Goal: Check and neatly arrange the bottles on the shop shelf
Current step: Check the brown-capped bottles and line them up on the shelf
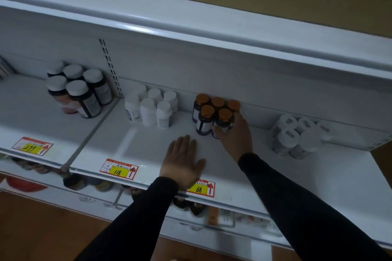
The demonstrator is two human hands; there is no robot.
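on the shelf (148, 150), right hand (235, 137) grasps front orange-capped bottle (222, 122): likely light, rigid, slick; grip mid-body; left hand (182, 161) flat, released.

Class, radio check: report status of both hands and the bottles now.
Left hand flat, open on shelf. Right hand gripping front orange-capped bottle. Nothing in the way.

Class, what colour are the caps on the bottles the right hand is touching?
Orange caps on dark bottles, clearest in the head view.
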